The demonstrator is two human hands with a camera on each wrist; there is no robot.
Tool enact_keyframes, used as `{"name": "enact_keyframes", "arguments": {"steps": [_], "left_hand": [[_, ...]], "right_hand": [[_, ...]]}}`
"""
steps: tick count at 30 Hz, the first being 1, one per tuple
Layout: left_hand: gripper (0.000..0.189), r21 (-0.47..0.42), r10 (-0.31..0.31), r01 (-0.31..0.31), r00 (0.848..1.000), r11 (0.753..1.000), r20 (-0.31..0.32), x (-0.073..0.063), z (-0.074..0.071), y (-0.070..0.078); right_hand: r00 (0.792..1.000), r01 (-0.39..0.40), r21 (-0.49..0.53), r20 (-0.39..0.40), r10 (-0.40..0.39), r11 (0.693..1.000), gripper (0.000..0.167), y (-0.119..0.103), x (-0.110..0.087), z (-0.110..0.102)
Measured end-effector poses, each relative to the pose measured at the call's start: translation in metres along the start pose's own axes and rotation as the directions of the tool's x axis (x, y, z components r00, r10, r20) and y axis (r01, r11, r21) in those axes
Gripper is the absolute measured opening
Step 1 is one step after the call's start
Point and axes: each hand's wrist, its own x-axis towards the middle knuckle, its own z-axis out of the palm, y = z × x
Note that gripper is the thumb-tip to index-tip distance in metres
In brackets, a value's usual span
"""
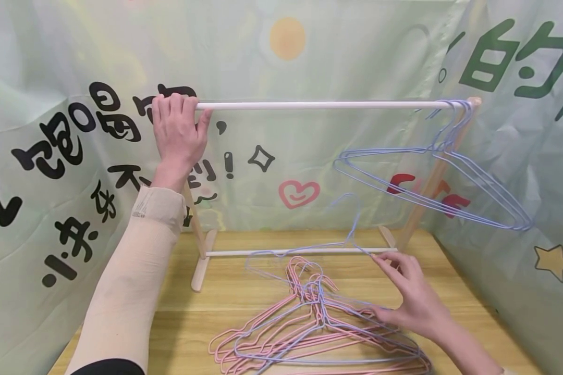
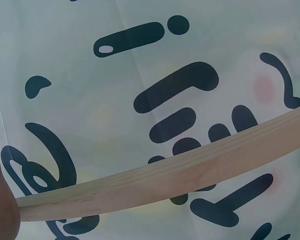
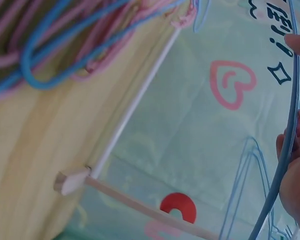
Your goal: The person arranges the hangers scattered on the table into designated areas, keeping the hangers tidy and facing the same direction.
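Note:
My left hand (image 1: 178,130) grips the left end of the rack's white top rod (image 1: 319,105), fingers over it and thumb underneath. At the lower right my right hand (image 1: 415,299) pinches a blue wire hanger (image 1: 355,224), raised over the pile with its hook upward. That hanger (image 3: 278,172) runs down the right side of the right wrist view. Beneath lies a tangled pile of pink hangers (image 1: 294,307) with some blue ones among them. Several blue hangers (image 1: 443,148) hang bunched at the rod's right end.
The rack's wooden posts (image 2: 165,180) lean up from feet (image 1: 199,273) on the wood-grain table (image 1: 178,323). A thin white lower bar (image 1: 234,254) joins them behind the pile. Printed cloth (image 1: 244,47) encloses the back and both sides.

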Motion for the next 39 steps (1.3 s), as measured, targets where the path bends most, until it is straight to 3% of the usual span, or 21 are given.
{"name": "enact_keyframes", "arguments": {"steps": [8,23,30,39], "left_hand": [[0.05,-0.003,0.001,-0.001,1.0,1.0,-0.003,0.0,0.0,0.0],[0.049,-0.008,0.002,-0.002,1.0,1.0,-0.002,0.0,-0.002,0.001],[0.048,-0.01,0.0,0.0,1.0,1.0,-0.004,0.0,-0.001,0.001],[0.049,-0.005,0.003,-0.003,1.0,1.0,-0.002,0.001,-0.001,0.001]], "right_hand": [[0.995,0.032,-0.08,-0.093,-0.04,0.996,0.084,0.01,0.022,-0.019],[0.986,0.051,-0.191,-0.146,-0.08,0.98,0.086,0.033,0.065,-0.068],[0.987,0.015,-0.233,-0.15,-0.051,0.972,0.092,0.05,0.083,-0.089],[0.987,-0.103,-0.277,-0.144,0.065,0.955,0.1,0.068,0.096,-0.107]]}}
